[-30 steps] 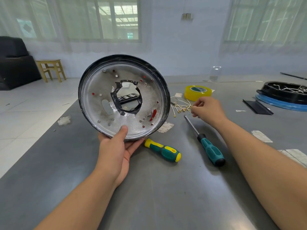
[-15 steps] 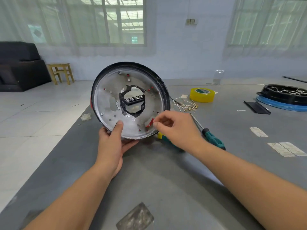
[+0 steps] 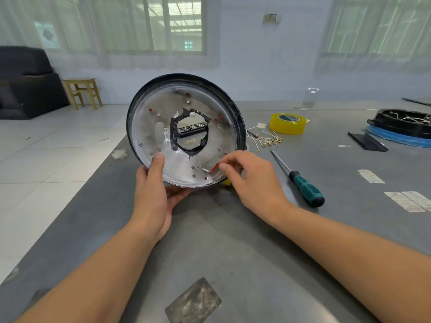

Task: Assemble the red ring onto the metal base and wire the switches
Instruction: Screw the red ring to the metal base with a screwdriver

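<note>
The round metal base (image 3: 149, 127), black-rimmed with a taped hole in its middle, stands tilted upright above the grey table. Red shows through several small holes in it. My left hand (image 3: 156, 197) grips its lower edge, thumb on the front face and fingers behind. At the lower right of the plate my right hand (image 3: 247, 180) pinches something small beside a red tab (image 3: 213, 168) that pokes through a slot; what the fingertips hold is too small to make out. A bundle of white wires with brass terminals (image 3: 268, 139) lies on the table behind.
A teal-handled screwdriver (image 3: 303, 185) lies right of my right hand. A yellow tape roll (image 3: 288, 123) sits further back, a black round housing on a blue ring (image 3: 405, 129) at far right. The table's left edge (image 3: 100, 169) drops to a tiled floor.
My right hand came from the wires by the tape roll over to the plate's lower right and now pinches at the red tab. The plate stays in my left hand.
</note>
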{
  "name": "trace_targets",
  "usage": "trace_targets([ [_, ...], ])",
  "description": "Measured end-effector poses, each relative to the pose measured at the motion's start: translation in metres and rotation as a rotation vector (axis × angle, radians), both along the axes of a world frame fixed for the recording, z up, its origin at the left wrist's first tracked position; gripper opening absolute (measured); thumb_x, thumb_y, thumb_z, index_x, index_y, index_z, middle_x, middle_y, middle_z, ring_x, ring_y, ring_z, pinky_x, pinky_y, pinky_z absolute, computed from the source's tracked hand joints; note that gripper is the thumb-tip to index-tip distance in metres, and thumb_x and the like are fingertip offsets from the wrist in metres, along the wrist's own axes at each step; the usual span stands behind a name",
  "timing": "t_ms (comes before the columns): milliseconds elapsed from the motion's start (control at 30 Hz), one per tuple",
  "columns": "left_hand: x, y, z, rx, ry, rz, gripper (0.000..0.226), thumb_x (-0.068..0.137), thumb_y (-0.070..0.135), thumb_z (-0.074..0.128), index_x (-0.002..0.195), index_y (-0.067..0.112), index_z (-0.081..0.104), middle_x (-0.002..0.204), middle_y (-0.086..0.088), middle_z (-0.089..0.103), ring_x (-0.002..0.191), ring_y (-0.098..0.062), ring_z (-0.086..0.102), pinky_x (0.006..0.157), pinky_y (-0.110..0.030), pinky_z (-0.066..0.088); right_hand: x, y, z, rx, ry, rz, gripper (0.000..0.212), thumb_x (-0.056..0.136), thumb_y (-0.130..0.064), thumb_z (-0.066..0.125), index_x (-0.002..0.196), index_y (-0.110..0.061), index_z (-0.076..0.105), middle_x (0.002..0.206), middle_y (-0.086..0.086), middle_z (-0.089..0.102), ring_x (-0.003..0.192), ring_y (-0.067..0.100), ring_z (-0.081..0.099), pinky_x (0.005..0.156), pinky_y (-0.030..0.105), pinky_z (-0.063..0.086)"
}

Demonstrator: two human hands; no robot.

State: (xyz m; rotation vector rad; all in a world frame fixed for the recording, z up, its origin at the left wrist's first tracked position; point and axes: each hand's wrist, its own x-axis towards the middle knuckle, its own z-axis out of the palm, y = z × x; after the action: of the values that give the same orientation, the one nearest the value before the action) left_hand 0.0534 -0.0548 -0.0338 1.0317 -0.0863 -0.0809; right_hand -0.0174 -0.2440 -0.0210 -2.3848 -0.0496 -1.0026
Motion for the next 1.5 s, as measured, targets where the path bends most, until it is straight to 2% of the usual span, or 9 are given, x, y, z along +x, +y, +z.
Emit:
trace_targets([
  [233, -0.002, 0.005, 0.003, -0.045, 0.056, 0.022, 0.044, 0.099, 0.061, 0.060, 0.129, 0.028, 0.064, 0.098, 0.011, 0.081, 0.078, -0.013, 0.078, 0.064, -0.032, 0.062, -0.005, -0.018, 0.009, 0.281, -0.052, -0.043, 0.012, 0.100, -0.041, 0.059, 0.089, -0.044, 0.057, 0.092, -0.024, 0.063, 0.089, -0.004, 0.058, 0.069, 0.008, 0.044],
  [400, -0.006, 0.005, 0.007, -0.035, 0.074, 0.026, 0.046, 0.099, 0.062, 0.058, 0.130, 0.030, 0.065, 0.110, 0.008, 0.080, 0.092, -0.015, 0.076, 0.063, -0.030, 0.059, -0.002, -0.022, 0.008, 0.405, 0.000, -0.022, 0.004, 0.099, -0.044, 0.061, 0.095, -0.042, 0.063, 0.098, -0.016, 0.066, 0.090, 0.001, 0.061, 0.071, 0.017, 0.050],
  [500, -0.007, 0.005, 0.008, -0.043, 0.093, 0.027, 0.048, 0.100, 0.059, 0.057, 0.136, 0.028, 0.063, 0.120, 0.005, 0.078, 0.107, -0.019, 0.074, 0.068, -0.032, 0.059, -0.002, -0.022, 0.008, 0.456, 0.005, 0.020, 0.006, 0.099, -0.041, 0.063, 0.099, -0.037, 0.067, 0.094, -0.014, 0.070, 0.088, 0.006, 0.066, 0.076, 0.033, 0.059],
  [700, -0.009, 0.006, 0.010, -0.060, 0.077, -0.028, 0.042, 0.104, 0.052, 0.055, 0.138, 0.030, 0.062, 0.120, 0.006, 0.078, 0.114, -0.020, 0.074, 0.101, -0.047, 0.057, -0.004, -0.021, 0.007, 0.454, -0.008, 0.052, 0.007, 0.098, -0.036, 0.065, 0.098, -0.031, 0.069, 0.086, -0.012, 0.071, 0.081, 0.006, 0.068, 0.080, 0.040, 0.061],
  [900, -0.007, 0.008, 0.003, 0.006, 0.090, -0.188, 0.046, 0.096, 0.017, 0.072, 0.136, 0.028, 0.053, 0.119, -0.008, 0.078, 0.095, -0.028, 0.079, 0.070, -0.041, 0.064, -0.005, -0.020, 0.006, 0.420, 0.007, 0.037, 0.006, 0.097, -0.037, 0.067, 0.097, -0.031, 0.069, 0.088, -0.011, 0.071, 0.084, 0.008, 0.068, 0.082, 0.038, 0.061],
  [967, -0.007, 0.008, 0.001, -0.018, 0.104, -0.229, 0.047, 0.094, 0.005, 0.072, 0.130, 0.026, 0.050, 0.119, -0.014, 0.078, 0.098, -0.037, 0.078, 0.073, -0.048, 0.064, -0.006, -0.020, 0.006, 0.426, 0.007, 0.038, 0.005, 0.097, -0.036, 0.067, 0.096, -0.031, 0.068, 0.087, -0.010, 0.070, 0.083, 0.008, 0.068, 0.082, 0.039, 0.061],
  [1067, -0.008, 0.008, 0.000, -0.030, 0.092, -0.255, 0.059, 0.092, -0.005, 0.068, 0.140, 0.023, 0.047, 0.123, -0.019, 0.075, 0.103, -0.043, 0.076, 0.079, -0.058, 0.063, -0.006, -0.019, 0.007, 0.418, 0.004, 0.032, 0.004, 0.096, -0.035, 0.068, 0.094, -0.032, 0.068, 0.086, -0.010, 0.070, 0.082, 0.009, 0.068, 0.081, 0.039, 0.061],
  [1233, -0.008, 0.010, 0.002, -0.119, 0.074, -0.224, 0.066, 0.092, -0.009, 0.059, 0.151, 0.015, 0.044, 0.134, -0.022, 0.069, 0.115, -0.041, 0.072, 0.084, -0.058, 0.063, -0.007, -0.013, 0.007, 0.375, 0.005, 0.043, 0.006, 0.095, -0.033, 0.070, 0.092, -0.029, 0.068, 0.085, -0.009, 0.069, 0.082, 0.014, 0.068, 0.078, 0.041, 0.060],
  [1500, -0.012, 0.010, 0.005, -0.149, 0.075, -0.154, 0.060, 0.092, -0.001, 0.059, 0.148, 0.020, 0.048, 0.138, -0.021, 0.066, 0.118, -0.041, 0.070, 0.082, -0.057, 0.062, -0.008, -0.011, 0.007, 0.334, -0.012, 0.033, 0.008, 0.094, -0.034, 0.070, 0.089, -0.036, 0.065, 0.085, -0.011, 0.068, 0.081, 0.012, 0.067, 0.078, 0.038, 0.059],
])
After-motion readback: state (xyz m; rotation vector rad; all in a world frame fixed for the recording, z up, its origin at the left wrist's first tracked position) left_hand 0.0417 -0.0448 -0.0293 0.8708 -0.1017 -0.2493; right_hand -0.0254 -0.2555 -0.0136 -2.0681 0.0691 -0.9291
